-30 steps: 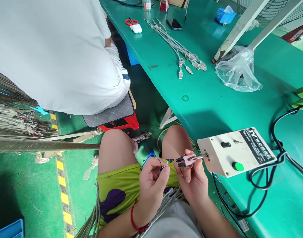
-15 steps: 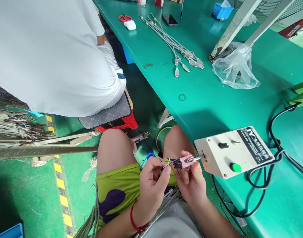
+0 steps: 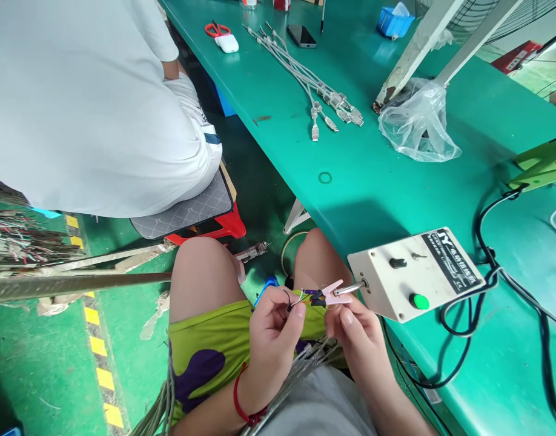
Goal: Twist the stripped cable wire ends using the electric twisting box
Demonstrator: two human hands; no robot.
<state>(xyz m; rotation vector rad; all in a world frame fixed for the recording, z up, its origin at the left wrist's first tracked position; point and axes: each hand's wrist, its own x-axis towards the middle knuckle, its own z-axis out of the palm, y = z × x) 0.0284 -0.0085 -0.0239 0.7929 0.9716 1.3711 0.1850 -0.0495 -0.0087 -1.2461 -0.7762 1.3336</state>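
Left hand [image 3: 271, 330] pinches one thin cable's stripped wires [image 3: 300, 298]; right hand [image 3: 357, 330] fingers curl beneath one pink clip [image 3: 335, 293] on one white box [image 3: 412, 280].

left hand [image 3: 273, 330] pinched, right hand [image 3: 356, 330] seemingly curled.

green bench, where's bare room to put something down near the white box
Bare bench runs from the white box back to the small ring mark, between the cable bundle and plastic bag. Crowded: black cords right of the box, and the front edge, where both hands work.
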